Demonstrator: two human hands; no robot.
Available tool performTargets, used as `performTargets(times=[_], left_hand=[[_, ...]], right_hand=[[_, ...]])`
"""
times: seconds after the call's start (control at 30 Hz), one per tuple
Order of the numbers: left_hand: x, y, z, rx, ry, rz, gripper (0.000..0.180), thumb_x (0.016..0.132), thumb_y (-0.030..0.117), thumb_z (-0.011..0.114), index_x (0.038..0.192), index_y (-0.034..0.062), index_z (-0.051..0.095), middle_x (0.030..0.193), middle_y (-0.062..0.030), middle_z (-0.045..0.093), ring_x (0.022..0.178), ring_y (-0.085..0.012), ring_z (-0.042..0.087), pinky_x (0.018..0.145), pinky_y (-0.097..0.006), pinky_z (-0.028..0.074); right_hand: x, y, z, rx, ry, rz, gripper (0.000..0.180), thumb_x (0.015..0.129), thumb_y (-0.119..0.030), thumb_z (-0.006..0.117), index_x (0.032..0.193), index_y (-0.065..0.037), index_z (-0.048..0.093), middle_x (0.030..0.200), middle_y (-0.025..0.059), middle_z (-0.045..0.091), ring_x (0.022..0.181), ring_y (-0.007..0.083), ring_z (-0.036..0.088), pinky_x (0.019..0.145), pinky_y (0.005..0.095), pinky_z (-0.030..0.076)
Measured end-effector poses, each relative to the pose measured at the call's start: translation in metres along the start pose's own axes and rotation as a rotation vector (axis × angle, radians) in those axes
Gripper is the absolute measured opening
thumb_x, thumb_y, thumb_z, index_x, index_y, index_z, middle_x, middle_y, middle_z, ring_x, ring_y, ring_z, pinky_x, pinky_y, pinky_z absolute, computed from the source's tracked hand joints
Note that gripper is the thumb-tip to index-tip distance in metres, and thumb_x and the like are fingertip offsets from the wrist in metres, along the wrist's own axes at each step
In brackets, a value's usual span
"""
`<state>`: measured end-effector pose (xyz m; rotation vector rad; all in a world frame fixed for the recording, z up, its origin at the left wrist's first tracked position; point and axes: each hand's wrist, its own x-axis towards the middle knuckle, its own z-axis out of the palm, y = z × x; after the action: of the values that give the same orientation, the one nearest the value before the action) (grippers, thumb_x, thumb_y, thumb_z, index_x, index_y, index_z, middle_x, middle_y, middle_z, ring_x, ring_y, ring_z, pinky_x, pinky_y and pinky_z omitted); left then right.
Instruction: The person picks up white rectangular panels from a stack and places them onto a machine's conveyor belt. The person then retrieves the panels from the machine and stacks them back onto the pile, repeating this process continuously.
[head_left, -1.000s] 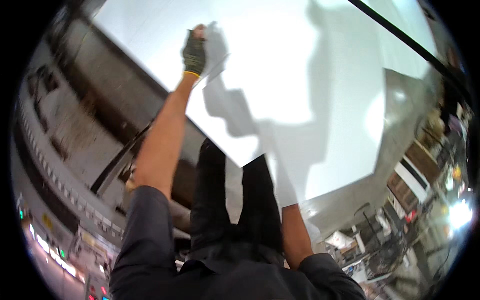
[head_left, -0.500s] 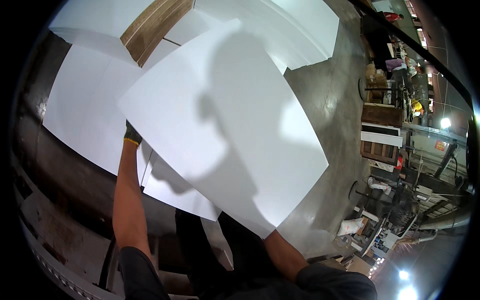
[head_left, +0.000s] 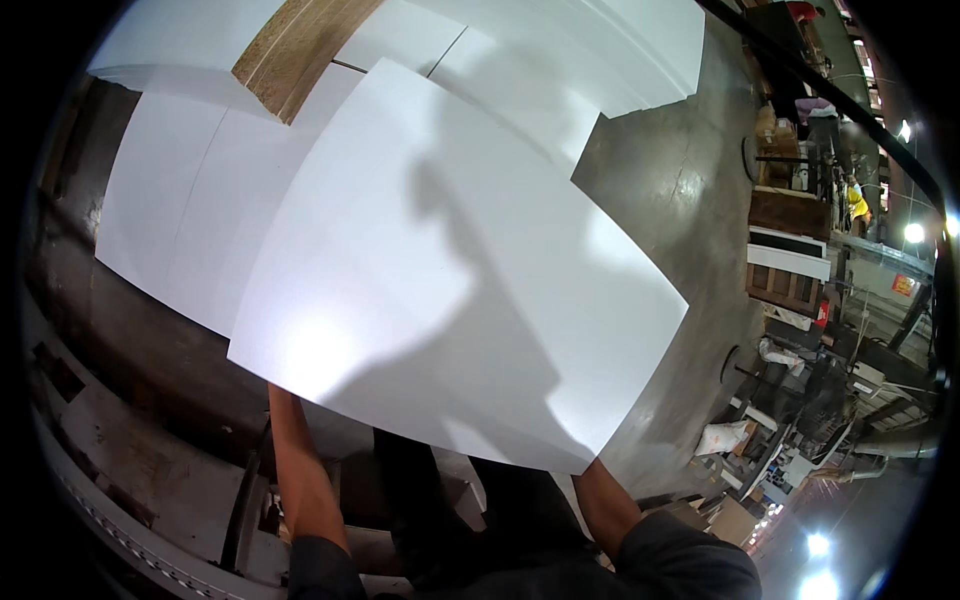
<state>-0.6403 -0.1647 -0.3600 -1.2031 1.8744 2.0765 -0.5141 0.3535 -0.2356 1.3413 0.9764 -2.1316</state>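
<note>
White and glossy, the big board (head_left: 450,270) now fills most of the view, held low and near-flat over the stack of white panels (head_left: 170,220), where a second ago it stood away with a gloved hand high on its edge. Both forearms run up under its near edge, so the hands are hidden and I cannot tell how they grip. That suggests the board is being carried or lowered; beyond lie a brown chipboard strip (head_left: 300,45) and grey concrete floor (head_left: 680,180).
</note>
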Motion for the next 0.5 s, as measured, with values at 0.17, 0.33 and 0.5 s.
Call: performTargets(times=[0.17, 0.33, 0.5], left_hand=[[-0.030, 0.001, -0.035, -0.006, 0.012, -0.044, 0.061, 0.105, 0.051, 0.038, 0.147, 0.0060, 0.045, 0.143, -0.0093, 0.054, 0.129, -0.0223, 0.051, 0.113, -0.036, 0.037], [-0.057, 0.008, -0.072, -0.014, 0.017, -0.097, 0.062, 0.105, 0.052, 0.038, 0.147, 0.0059, 0.044, 0.143, -0.0091, 0.054, 0.129, -0.0222, 0.051, 0.113, -0.036, 0.038], [-0.083, 0.011, -0.108, -0.019, 0.021, -0.152, 0.063, 0.105, 0.052, 0.039, 0.148, 0.0057, 0.044, 0.142, -0.0090, 0.054, 0.129, -0.0221, 0.051, 0.112, -0.036, 0.038]], right_hand=[[-0.005, 0.011, -0.004, 0.054, 0.001, -0.001, 0.079, 0.097, -0.074, 0.028, 0.140, -0.012, 0.050, 0.133, 0.0075, 0.058, 0.117, 0.0248, 0.056, 0.096, 0.0423, 0.046], [0.001, 0.024, -0.005, 0.120, -0.026, 0.013, 0.080, 0.097, -0.074, 0.027, 0.140, -0.011, 0.050, 0.134, 0.0075, 0.058, 0.118, 0.0251, 0.056, 0.098, 0.0425, 0.045], [0.008, 0.035, -0.002, 0.176, -0.048, 0.022, 0.081, 0.097, -0.075, 0.027, 0.141, -0.011, 0.050, 0.135, 0.0076, 0.058, 0.120, 0.0253, 0.055, 0.099, 0.0427, 0.045]])
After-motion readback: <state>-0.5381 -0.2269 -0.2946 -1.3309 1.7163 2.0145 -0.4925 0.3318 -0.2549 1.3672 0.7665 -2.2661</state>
